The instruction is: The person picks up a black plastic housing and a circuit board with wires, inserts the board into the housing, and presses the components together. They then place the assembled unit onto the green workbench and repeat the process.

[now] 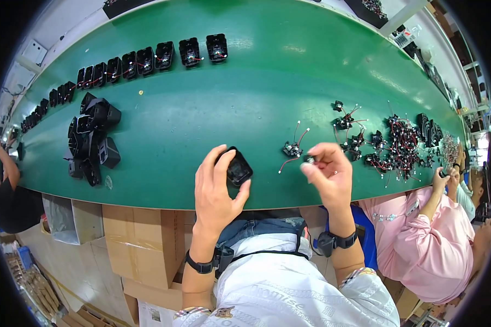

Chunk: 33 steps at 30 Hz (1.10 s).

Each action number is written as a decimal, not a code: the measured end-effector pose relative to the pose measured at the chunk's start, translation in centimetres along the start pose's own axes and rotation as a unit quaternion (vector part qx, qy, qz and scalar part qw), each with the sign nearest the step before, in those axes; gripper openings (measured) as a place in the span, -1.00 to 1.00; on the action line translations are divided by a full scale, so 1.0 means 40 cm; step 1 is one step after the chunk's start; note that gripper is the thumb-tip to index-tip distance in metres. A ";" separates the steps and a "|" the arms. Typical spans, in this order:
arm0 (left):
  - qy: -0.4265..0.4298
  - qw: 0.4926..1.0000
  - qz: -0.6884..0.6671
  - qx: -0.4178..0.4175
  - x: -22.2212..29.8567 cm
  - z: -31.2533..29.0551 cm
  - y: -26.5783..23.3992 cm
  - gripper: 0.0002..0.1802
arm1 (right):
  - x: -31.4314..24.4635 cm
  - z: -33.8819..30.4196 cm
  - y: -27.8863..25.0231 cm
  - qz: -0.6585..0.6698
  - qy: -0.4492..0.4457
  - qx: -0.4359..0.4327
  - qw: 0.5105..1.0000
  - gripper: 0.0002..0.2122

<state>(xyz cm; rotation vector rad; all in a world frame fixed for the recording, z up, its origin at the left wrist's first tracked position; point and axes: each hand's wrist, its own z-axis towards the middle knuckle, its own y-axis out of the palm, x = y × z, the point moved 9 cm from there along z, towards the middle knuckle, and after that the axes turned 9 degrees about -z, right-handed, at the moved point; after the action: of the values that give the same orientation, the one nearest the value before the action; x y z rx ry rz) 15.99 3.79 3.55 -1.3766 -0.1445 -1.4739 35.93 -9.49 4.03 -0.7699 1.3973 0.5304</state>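
My left hand (219, 182) is closed around a black plastic housing (239, 168), its hollow inside facing up, just above the near edge of the green table (191, 120). To the right, my right hand (331, 173) pinches a small black part (310, 159) between thumb and fingers. Fine detail on that part is too small to make out. Close by lies a small black module with red and black wires (292, 149). More wired modules (354, 143) lie beyond my right hand.
A heap of black housings (93, 139) sits on the left. Along the far side runs a row of housings with wires (162, 54). A large pile of wired parts (401, 141) is at right, near a co-worker in pink (420, 240). Cardboard boxes (139, 240) stand below the table.
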 end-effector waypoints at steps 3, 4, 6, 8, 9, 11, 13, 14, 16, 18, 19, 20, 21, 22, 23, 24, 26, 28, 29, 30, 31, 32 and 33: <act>0.019 1.000 -0.011 -0.015 0.006 -0.001 0.006 -0.16 | -0.014 -0.023 0.075 -0.015 0.010 -0.095 0.995 -0.73; 0.027 0.999 -0.037 -0.011 0.009 -0.001 0.005 -0.13 | -0.022 -0.024 0.091 -0.031 -0.015 -0.117 0.993 -0.75; 0.042 0.998 -0.035 -0.017 0.014 -0.009 0.003 -0.06 | -0.027 -0.026 0.114 -0.059 -0.062 -0.142 0.986 -0.75; 0.011 0.989 -0.144 -0.021 0.005 -0.015 0.008 -0.04 | -0.029 -0.026 0.137 -0.076 -0.063 -0.168 0.981 -0.76; 0.008 0.984 -0.179 -0.015 0.010 -0.013 0.002 0.00 | -0.031 -0.028 0.151 -0.097 -0.062 -0.188 0.975 -0.76; -0.003 0.983 -0.182 -0.014 0.016 -0.016 -0.010 0.02 | -0.036 -0.038 0.159 -0.059 -0.008 -0.151 0.987 -0.78; -0.026 0.981 -0.191 -0.004 0.008 -0.026 -0.016 0.07 | -0.025 -0.040 0.148 -0.034 0.014 -0.118 0.992 -0.83; -0.029 0.981 -0.189 -0.001 0.011 -0.029 -0.023 0.07 | -0.016 -0.040 0.142 -0.033 0.016 -0.121 0.992 -0.83; -0.049 0.983 -0.179 -0.001 0.015 -0.029 -0.035 0.03 | -0.074 -0.053 0.153 -0.133 -0.154 -0.150 0.967 -0.82; -0.036 0.983 -0.179 -0.004 0.019 -0.028 -0.032 0.02 | -0.089 -0.057 0.157 -0.126 -0.150 -0.134 0.971 -0.83; -0.024 0.984 -0.178 -0.007 0.021 -0.029 -0.029 0.00 | -0.103 -0.058 0.151 -0.148 -0.162 -0.104 0.970 -0.86; -0.024 0.984 -0.178 -0.007 0.018 -0.028 -0.025 0.00 | -0.116 -0.059 0.146 -0.170 -0.173 -0.073 0.967 -0.88; -0.012 0.983 -0.182 -0.001 0.021 -0.027 -0.025 0.01 | -0.100 -0.055 0.141 -0.119 -0.127 -0.052 0.983 -0.90; -0.001 0.982 -0.188 0.002 0.026 -0.030 -0.025 0.01 | -0.099 -0.054 0.136 -0.120 -0.125 -0.052 0.984 -0.90; -0.003 0.982 -0.189 0.001 0.025 -0.032 -0.025 0.01 | -0.119 -0.056 0.145 -0.156 -0.185 -0.077 0.967 -0.89; -0.007 0.981 -0.196 -0.001 0.024 -0.035 -0.025 0.01 | -0.137 -0.065 0.159 -0.190 -0.245 -0.102 0.945 -0.88; -0.011 0.979 -0.204 -0.003 0.025 -0.034 -0.022 0.00 | -0.140 -0.075 0.169 -0.202 -0.261 -0.097 0.939 -0.88; 0.012 0.979 -0.205 0.000 0.037 -0.030 -0.021 -0.01 | -0.076 -0.065 0.151 -0.097 -0.092 -0.064 0.989 -0.88; 0.012 0.979 -0.204 0.001 0.036 -0.028 -0.022 -0.01 | -0.079 -0.061 0.152 -0.096 -0.093 -0.066 0.989 -0.88; 0.012 0.980 -0.198 0.003 0.034 -0.025 -0.023 -0.01 | -0.081 -0.056 0.162 -0.112 -0.090 -0.087 0.986 -0.88; 0.011 0.981 -0.193 0.005 0.033 -0.027 -0.023 -0.02 | -0.080 -0.056 0.171 -0.127 -0.086 -0.107 0.982 -0.87; 0.010 0.981 -0.192 0.005 0.030 -0.027 -0.025 -0.02 | -0.082 -0.052 0.169 -0.127 -0.085 -0.107 0.982 -0.87; 0.013 0.981 -0.191 0.008 0.028 -0.026 -0.031 -0.02 | -0.102 -0.051 0.173 -0.157 -0.133 -0.116 0.972 -0.85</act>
<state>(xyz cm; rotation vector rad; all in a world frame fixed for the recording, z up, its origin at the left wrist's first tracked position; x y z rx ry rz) 14.68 2.96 4.74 -1.3671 -0.4221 -1.8013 28.97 -6.03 6.93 -1.0465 0.9521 0.5300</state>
